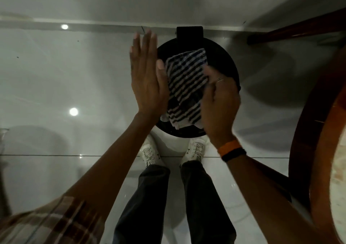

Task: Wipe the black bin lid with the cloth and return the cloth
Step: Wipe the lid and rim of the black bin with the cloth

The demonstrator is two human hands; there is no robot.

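Over the lid (227, 60), the cloth (186, 86) hangs pinched at its right edge by the right hand (219, 109); the left hand (148, 75), fingers straight and flat, touches its left edge. Best folded into a pad, then pressed down onto the lid for overlapping circular strokes.

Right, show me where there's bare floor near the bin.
Bare tile floor lies left of the black bin, up to the wall. The right is crowded by the wooden table and its leg; shoes border the near side.
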